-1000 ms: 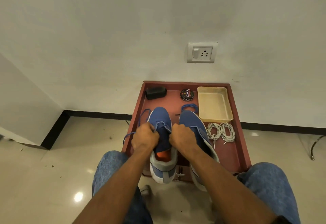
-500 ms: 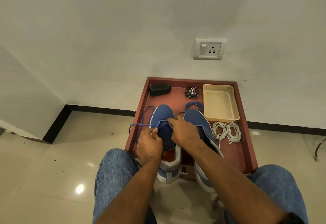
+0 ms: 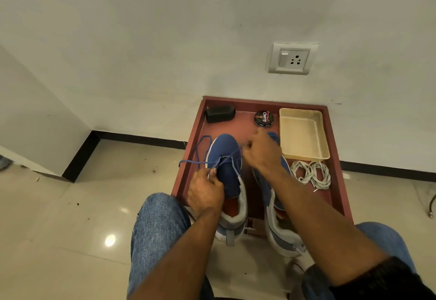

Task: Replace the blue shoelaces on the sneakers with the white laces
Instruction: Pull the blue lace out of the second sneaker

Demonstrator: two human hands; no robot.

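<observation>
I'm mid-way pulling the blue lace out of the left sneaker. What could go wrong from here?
The right hand pulls the blue lace taut toward the polish tin; a hard tug might knock it. The left sneaker, whose heel overhangs the red tray, is steadied only by the left hand and could slide off. The lace's slack trails over the tray's edge and may snag.

A plain indoor room, likely a home: glossy beige floor tiles [image 3: 59, 217] meet a white painted wall [image 3: 165, 40] along a black skirting strip [image 3: 141, 138], with a switched wall socket [image 3: 292, 58] low down. A low reddish wooden tray [image 3: 335, 158] holding a shoe-polish tin [image 3: 264, 118] suggests a shoe-care corner.
</observation>
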